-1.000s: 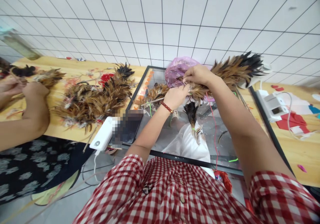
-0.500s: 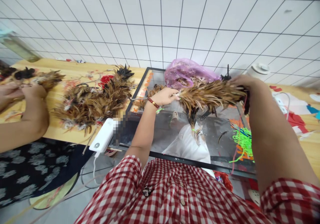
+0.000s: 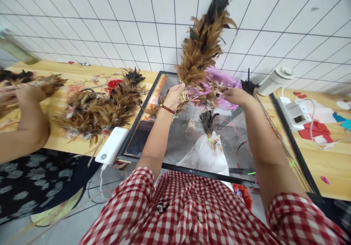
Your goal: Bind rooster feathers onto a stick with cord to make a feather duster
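My left hand (image 3: 174, 97) is closed around the lower end of a feather duster (image 3: 201, 49), which stands upright, brown with a black tip. Bright green ties show at that hand. My right hand (image 3: 236, 96) reaches into the loose feathers (image 3: 211, 97) at an opened purple plastic bag (image 3: 227, 77). Its fingers are drawn together, and what is between them is hidden. Below, a small dark feather bunch (image 3: 208, 122) with a green tie lies on the glass-topped frame (image 3: 189, 171), over something white seen through or reflected in the glass.
More brown feather dusters (image 3: 101, 108) lie on the wooden table to the left, near a white power bank (image 3: 112, 145). Another person's arms (image 3: 30, 117) work at the far left. A white bottle (image 3: 276, 80) and a power strip (image 3: 293, 113) stand at the right.
The duster has swung from lying across the glass to pointing up against the wall. My right hand has left its far end and moved left to the bag. The bright green bundle is no longer visible.
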Demonstrator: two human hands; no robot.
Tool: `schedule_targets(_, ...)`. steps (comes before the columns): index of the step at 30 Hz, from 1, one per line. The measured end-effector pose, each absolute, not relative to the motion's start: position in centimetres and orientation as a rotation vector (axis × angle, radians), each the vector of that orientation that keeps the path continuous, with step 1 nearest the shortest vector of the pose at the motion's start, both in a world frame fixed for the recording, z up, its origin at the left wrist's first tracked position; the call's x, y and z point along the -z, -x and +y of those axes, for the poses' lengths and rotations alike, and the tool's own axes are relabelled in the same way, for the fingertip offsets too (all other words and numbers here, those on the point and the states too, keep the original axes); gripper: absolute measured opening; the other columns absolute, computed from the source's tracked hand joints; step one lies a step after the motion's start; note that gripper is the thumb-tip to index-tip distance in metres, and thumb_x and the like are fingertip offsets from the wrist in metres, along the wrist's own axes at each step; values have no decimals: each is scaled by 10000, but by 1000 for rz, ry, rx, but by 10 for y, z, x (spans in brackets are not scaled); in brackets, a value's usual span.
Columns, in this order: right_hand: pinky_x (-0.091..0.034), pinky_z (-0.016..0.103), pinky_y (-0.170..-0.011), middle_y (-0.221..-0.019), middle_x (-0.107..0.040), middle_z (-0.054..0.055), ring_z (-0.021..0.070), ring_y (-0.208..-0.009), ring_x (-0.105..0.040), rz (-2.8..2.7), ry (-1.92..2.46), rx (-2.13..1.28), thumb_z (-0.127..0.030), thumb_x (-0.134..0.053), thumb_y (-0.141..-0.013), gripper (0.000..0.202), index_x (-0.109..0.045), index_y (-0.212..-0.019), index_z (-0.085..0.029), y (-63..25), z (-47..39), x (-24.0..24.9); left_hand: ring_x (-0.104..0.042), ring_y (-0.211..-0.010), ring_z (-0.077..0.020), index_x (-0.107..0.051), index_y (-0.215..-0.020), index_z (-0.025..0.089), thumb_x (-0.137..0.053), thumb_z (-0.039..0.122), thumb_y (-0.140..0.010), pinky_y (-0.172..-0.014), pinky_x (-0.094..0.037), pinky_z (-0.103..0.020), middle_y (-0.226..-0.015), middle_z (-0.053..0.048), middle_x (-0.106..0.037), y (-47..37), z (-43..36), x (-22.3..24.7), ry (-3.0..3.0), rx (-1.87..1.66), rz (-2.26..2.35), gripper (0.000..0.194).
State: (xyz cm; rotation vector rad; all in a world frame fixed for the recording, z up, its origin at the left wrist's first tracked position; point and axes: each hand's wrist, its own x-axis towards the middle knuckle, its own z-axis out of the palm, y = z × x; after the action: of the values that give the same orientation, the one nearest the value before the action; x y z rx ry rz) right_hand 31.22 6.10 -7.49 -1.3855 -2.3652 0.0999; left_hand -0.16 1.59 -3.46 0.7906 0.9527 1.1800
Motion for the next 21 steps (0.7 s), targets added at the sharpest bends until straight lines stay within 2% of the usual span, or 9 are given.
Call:
schedule_targets(1, -609, 335, -729, -930, -821, 71, 188, -779, -751, -2315, 1365, -198, -508, -622, -964, 353, -832, -942, -226, -283, 62, 68, -279, -380, 0, -403, -741, 199, -683, 336, -997, -377, -148, -117, -530, 108, -376, 2, 16, 34, -744, -1172, 914, 403)
schedule_targets(2, -608, 370, -883, -1118, -810, 105, 209, -968, -757, -2127, 1346, -494, -517, -593, -986, 399, -808, -1098, -199, -252, 60, 63, -268, -378, 1, -385, -741, 203, -674, 344, -1002, -373, -144, -113, -531, 112, -356, 3, 17, 33, -704, -1160, 874, 414)
schedule_targets(4, -573, 370, -973, -1224, -767, 108, 209, -1082, -712, -1808, 1166, -1033, -564, -673, -931, 466, -729, -1204, -190, -195, 50, 59, -251, -372, 3, -363, -735, 204, -599, 339, -1044, -369, -151, -104, -534, 116, -323, 6, 18, 33, -641, -1140, 795, 411)
schedule_targets(5, -567, 350, -928, -1138, -766, 95, 198, -1026, -697, -1738, 1063, -1219, -587, -733, -883, 493, -706, -1171, -187, -172, 43, 59, -245, -369, 4, -360, -731, 202, -542, 329, -1069, -368, -155, -101, -535, 114, -317, 8, 19, 33, -619, -1131, 765, 404)
schedule_targets(6, -552, 317, -821, -943, -744, 66, 180, -886, -669, -1701, 1034, -1332, -632, -774, -829, 508, -697, -1046, -178, -155, 37, 61, -241, -367, 5, -361, -726, 200, -495, 322, -1087, -367, -158, -99, -536, 112, -316, 10, 20, 34, -604, -1125, 746, 404)
schedule_targets(9, -364, 256, -571, -574, -469, -45, 111, -582, -427, -1561, 1101, -1319, -732, -756, -760, 552, -616, -769, -198, -138, 27, 71, -270, -377, 4, -363, -714, 198, -545, 376, -1064, -362, -165, -97, -547, 100, -351, 16, 24, 37, -602, -1106, 746, 434)
schedule_targets(12, -247, 257, -535, -535, -359, -69, 99, -537, -304, -1412, 1160, -1139, -734, -684, -779, 528, -602, -735, -214, -149, 31, 78, -321, -393, 2, -379, -716, 199, -699, 430, -976, -360, -167, -97, -555, 93, -392, 17, 25, 39, -628, -1115, 806, 473)
schedule_targets(16, -210, 258, -527, -520, -359, -70, 94, -520, -277, -1395, 1200, -1065, -702, -695, -770, 497, -593, -724, -218, -155, 31, 77, -338, -386, 6, -470, -760, 181, -668, 321, -1006, -369, -195, -94, -552, 87, -444, 15, 24, 37, -634, -1220, 909, 346)
schedule_targets(21, -126, 228, -471, -499, -257, -124, 61, -447, -138, -1408, 1038, -1660, -715, -760, -739, 529, -603, -810, -214, -146, 20, 73, -268, -363, 12, -528, -762, 164, -632, 367, -1025, -351, -175, -102, -536, 96, -385, 24, 20, 24, -590, -1238, 925, 349)
